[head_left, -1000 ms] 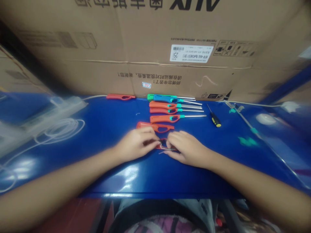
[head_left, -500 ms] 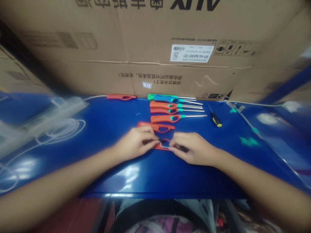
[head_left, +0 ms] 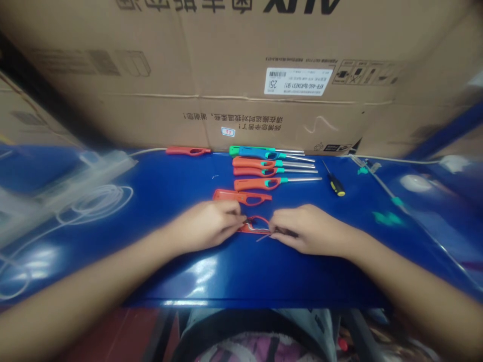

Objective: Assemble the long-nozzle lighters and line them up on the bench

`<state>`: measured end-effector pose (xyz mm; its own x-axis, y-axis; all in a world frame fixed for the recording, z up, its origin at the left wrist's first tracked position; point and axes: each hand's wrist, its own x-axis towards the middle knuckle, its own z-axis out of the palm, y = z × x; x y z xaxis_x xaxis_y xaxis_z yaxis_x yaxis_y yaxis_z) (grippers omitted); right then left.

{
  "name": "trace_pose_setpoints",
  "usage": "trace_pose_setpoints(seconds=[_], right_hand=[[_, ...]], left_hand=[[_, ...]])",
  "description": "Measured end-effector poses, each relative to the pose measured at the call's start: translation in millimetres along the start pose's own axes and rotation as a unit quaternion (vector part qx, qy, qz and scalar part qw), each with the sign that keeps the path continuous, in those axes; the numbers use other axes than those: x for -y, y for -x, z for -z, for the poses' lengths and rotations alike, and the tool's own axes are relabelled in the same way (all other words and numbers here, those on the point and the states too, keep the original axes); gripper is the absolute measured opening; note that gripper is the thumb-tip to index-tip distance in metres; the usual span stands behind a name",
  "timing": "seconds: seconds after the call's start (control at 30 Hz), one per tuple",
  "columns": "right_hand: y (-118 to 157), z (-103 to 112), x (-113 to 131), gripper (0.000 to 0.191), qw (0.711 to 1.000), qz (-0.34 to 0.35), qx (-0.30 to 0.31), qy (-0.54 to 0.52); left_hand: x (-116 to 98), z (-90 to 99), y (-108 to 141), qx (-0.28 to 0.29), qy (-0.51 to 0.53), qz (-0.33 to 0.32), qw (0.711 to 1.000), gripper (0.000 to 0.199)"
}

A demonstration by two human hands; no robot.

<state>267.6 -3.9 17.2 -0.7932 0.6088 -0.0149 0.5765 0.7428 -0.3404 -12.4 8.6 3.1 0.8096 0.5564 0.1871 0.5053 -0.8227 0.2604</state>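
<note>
Between my hands lies an orange-red lighter casing half (head_left: 255, 232), with a looped trigger opening. A thin white wire (head_left: 259, 229) runs along it. My left hand (head_left: 217, 223) is closed at the casing's left end, fingertips pinched by a small dark part. My right hand (head_left: 305, 229) is closed at the other end, thumb and finger pinched where the wire runs under them. From those fingertips a thin reddish strand (head_left: 263, 238) sticks out to the left. Just beyond lies another orange-red casing half (head_left: 252, 198).
Several assembled lighters (head_left: 260, 184) with metal tubes lie in a stack behind. A screwdriver (head_left: 335, 186) rests to their right, and a red lighter body (head_left: 187, 151) at the back left. Coiled white cable (head_left: 100, 201) lies left. A large cardboard box (head_left: 151, 115) stands behind the blue table (head_left: 169, 281).
My right hand has shifted slightly right, uncovering more of the casing and wire. A thin reddish strand now shows at its fingertips. My left hand has hardly moved.
</note>
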Motion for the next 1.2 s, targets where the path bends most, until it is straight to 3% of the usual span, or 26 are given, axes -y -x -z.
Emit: trace_pose_setpoints(seconds=[0.2, 0.33, 0.53, 0.67, 0.83, 1.2], right_hand=[[8.3, 14.0, -1.1, 0.014, 1.0, -0.022, 0.015, 0.01], [14.3, 25.7, -8.6, 0.009, 0.998, -0.067, 0.014, -0.009], [11.4, 26.5, -17.3, 0.012, 0.997, -0.054, 0.032, -0.051], [11.4, 22.7, -14.3, 0.013, 0.997, -0.061, 0.032, -0.019], [13.0, 21.9, -12.5, 0.013, 0.995, -0.093, 0.033, 0.003], [11.8, 22.3, -12.9, 0.012, 0.996, -0.091, 0.014, -0.015]], left_hand=[[-11.6, 16.4, -1.5, 0.051, -0.067, -0.016, 0.996, 0.031], [-13.4, 14.9, 0.2, 0.064, -0.058, -0.008, 0.996, 0.028], [-7.7, 4.7, 3.0, 0.038, 0.018, 0.034, 0.999, 0.026], [-4.7, 2.6, 1.9, 0.026, 0.051, 0.041, 0.998, 0.022], [-2.4, 0.6, 0.9, 0.013, 0.07, 0.047, 0.996, 0.021], [-0.8, -0.4, -0.5, -0.003, 0.076, 0.043, 0.996, 0.025]])
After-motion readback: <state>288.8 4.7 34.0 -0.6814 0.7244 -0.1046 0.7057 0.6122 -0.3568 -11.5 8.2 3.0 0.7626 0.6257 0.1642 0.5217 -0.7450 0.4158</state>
